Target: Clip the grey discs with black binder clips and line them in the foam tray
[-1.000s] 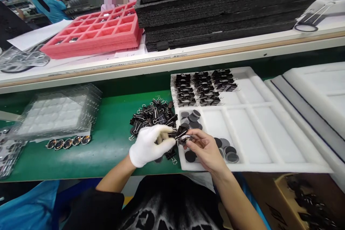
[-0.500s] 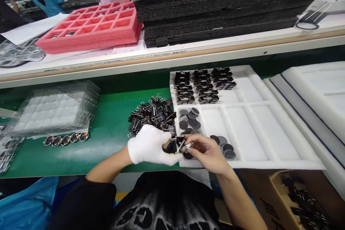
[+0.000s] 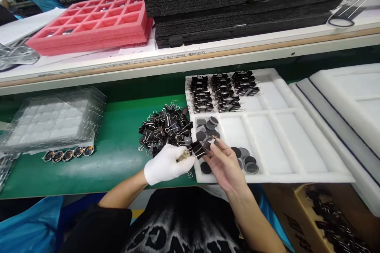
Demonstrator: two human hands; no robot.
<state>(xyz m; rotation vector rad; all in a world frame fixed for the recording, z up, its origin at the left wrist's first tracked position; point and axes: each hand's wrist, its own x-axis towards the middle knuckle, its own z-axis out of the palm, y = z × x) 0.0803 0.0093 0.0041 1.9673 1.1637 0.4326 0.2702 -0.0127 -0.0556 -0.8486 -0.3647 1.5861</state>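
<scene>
My left hand (image 3: 166,164), in a white glove, pinches a black binder clip (image 3: 196,150) by its wire handles. In my bare right hand (image 3: 225,162) is a round grey disc (image 3: 209,142), held between thumb and fingers beside the clip's jaw edge. Whether clip and disc touch, I cannot tell. Just behind the glove lies a heap of loose binder clips (image 3: 166,124). Under and around my right hand, grey and black discs (image 3: 251,167) lie in compartments of a white foam tray (image 3: 297,180). At the tray's back, rows of binder clips (image 3: 224,93) fill part of it.
A shelf edge (image 3: 190,57) crosses behind the green table (image 3: 118,166), bearing a pink foam tray (image 3: 97,37) and stacked black foam (image 3: 237,8). Clear plastic trays (image 3: 56,118) and several round lenses (image 3: 68,155) lie left. More white foam trays (image 3: 356,91) stand right; a cardboard box (image 3: 291,221) sits below.
The binder clip and the disc are now apart or less overlapped. My right hand has turned palm-up and raised the disc; my left glove has shifted slightly, its clip now pointing right.
</scene>
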